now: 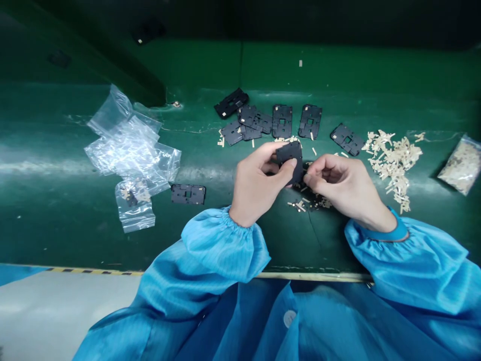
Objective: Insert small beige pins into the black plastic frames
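Note:
My left hand [259, 183] grips a black plastic plate [291, 156], thumb across its face, holding it tilted above the bench. Close to the plate's right edge, my right hand [338, 183] has thumb and forefinger pinched together; whatever lies between the fingertips is too small to make out. Below the hands are small cream-coloured pieces [299, 205] mixed with tiny black bits. Beyond them lie similar black plates, among them an upright-lying plate [282, 121], a neighbouring plate [310, 122] and a slanted plate [346, 139]. Several more overlap in a cluster [250, 118].
On the right, a loose heap of cream pieces [394, 160] spreads near a filled clear bag [461, 164]. Clear zip bags [131, 150] are piled at left, with a small bag [135, 203] holding parts. A single black plate [188, 194] lies beside them on the green bench [210, 240].

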Motion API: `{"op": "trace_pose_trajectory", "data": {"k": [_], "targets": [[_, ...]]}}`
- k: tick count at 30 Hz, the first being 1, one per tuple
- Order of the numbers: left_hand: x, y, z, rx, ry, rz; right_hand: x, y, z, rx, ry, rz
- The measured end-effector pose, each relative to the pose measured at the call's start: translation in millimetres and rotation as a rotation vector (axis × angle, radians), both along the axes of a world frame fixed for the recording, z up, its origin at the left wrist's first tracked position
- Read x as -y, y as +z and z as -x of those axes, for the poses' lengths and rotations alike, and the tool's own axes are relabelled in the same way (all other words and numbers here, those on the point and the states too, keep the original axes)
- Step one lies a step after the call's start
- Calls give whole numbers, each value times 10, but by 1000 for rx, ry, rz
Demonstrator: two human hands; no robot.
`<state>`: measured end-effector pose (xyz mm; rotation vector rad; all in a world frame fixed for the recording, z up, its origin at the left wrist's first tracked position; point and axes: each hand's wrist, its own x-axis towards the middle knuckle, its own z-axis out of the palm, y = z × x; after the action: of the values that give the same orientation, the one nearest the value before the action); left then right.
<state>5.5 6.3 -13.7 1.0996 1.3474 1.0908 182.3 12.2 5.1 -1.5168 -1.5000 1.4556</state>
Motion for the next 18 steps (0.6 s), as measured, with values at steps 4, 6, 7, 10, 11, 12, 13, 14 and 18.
{"op": "trace_pose_trajectory", "data": {"k": [4,6,7,10,11,12,13,14,18], "targets": [[-6,8,8,5,-4,9,4,-6,-18,-4,10,20],[-7,12,11,9,-6,11,3,-3,-28,-5,11,18],[-8,13,11,12,-8,10,2,0,-32,-5,13,17],[-10,15,10,19,-15,7,-8,14,-41,-1,25,40],[-11,15,10,19,-15,9,-12,18,-41,2,28,49],[-11,15,9,18,-15,13,-15,23,-41,4,29,57],[-12,15,8,18,-15,16,-18,26,-40,5,29,62],[-12,15,7,18,-16,17,-20,30,-38,6,31,64],[-10,7,6,24,-15,6,-23,32,-37,9,36,66]]}}
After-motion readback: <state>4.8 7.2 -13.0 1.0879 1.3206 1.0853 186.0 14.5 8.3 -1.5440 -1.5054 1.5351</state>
